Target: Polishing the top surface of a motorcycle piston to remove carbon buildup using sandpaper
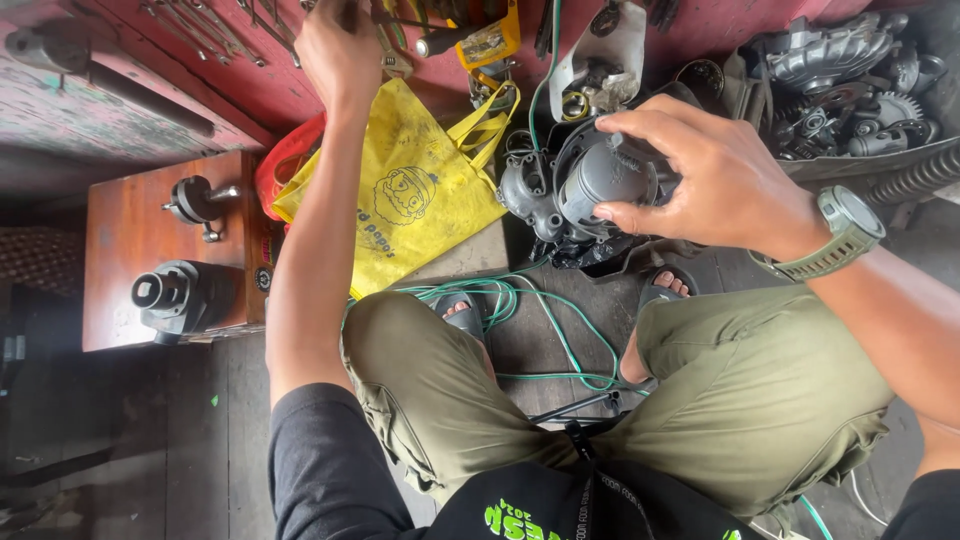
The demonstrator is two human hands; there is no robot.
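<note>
My right hand [715,180], with a grey-green watch on its wrist, grips the round grey cover [600,178] of a small engine assembly [535,195] that stands on the floor in front of my feet. My left hand [338,48] reaches far forward among the wrenches and hand tools [215,30] lying on a red surface. Its fingers curl down out of sight, so I cannot tell whether it holds one. A wrench [396,62] lies just right of that hand.
A yellow bag [420,195] and a red bag [285,160] lie between my arms. A brown wooden box [120,290] at left carries two dark metal parts. Green wire [520,300] loops by my sandalled feet. Engine parts [850,70] are piled at top right.
</note>
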